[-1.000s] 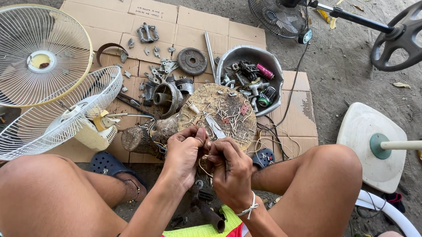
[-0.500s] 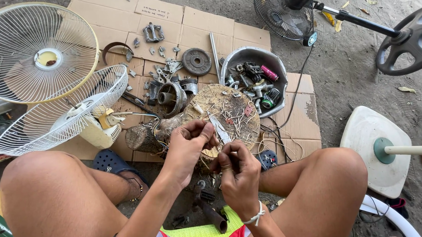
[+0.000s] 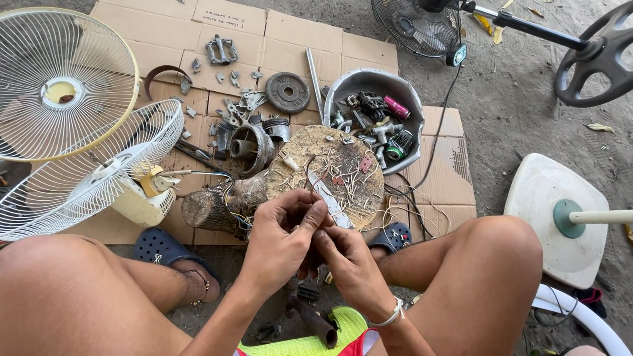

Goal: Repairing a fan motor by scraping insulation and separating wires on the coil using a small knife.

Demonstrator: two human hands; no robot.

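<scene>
Dirt ground [image 3: 527, 119], flattened cardboard sheets [image 3: 289, 37] on it, carrying metal scraps [image 3: 246, 106], grey bowl [image 3: 341, 91], wooden stump [image 3: 352, 191], white fan guards [image 3: 49, 83]

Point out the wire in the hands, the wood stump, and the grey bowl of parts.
wire [image 3: 308, 173]: head view, on the thin dark strand rising above the fingers.
wood stump [image 3: 353, 198]: head view, on its flat top face.
grey bowl [image 3: 341, 86]: head view, on its left rim.

Both forearms reach forward between the bare, spread knees and meet in front of the body. The left hand [image 3: 280, 236] is curled, knuckles up, its fingertips [image 3: 316, 212] pinched together. The right hand [image 3: 348, 262] sits just below and touching it, fingers bent inward, with a pale band around its wrist.
</scene>
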